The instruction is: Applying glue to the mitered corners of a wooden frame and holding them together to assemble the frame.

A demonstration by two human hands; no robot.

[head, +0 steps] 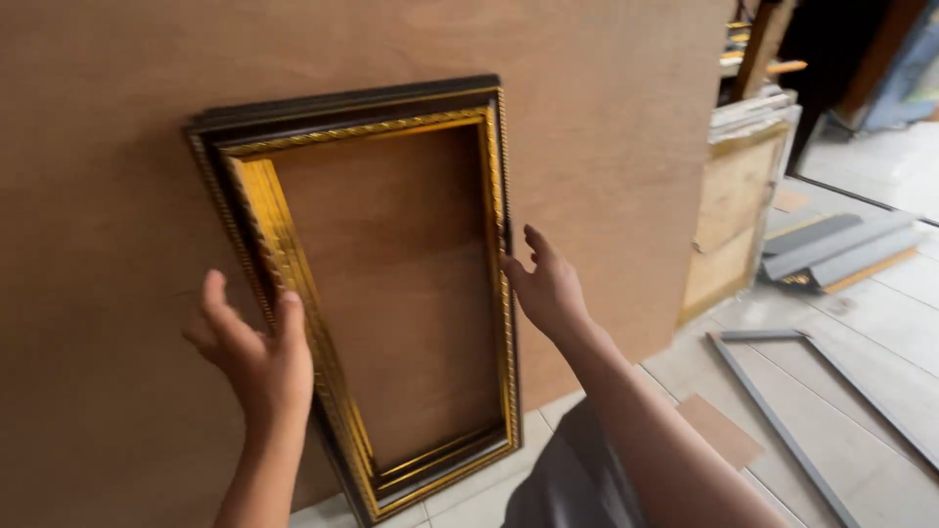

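An empty picture frame (293, 249), dark brown outside with gold inner moulding, lies on a large brown plywood board (606, 147). My left hand (256, 357) rests at the frame's left rail, thumb touching the gold edge, fingers spread. At the right rail, my right hand (546, 286) has open fingers, its fingertips touching or just off the outer edge. Neither hand closes around the frame.
Beyond the board's right edge stand stacked wooden-backed frames (738, 210). Grey moulding strips (836, 249) and a grey angled frame piece (782, 420) lie on the tiled floor, with a small cardboard piece (719, 430). Grey cloth (577, 479) shows below my right arm.
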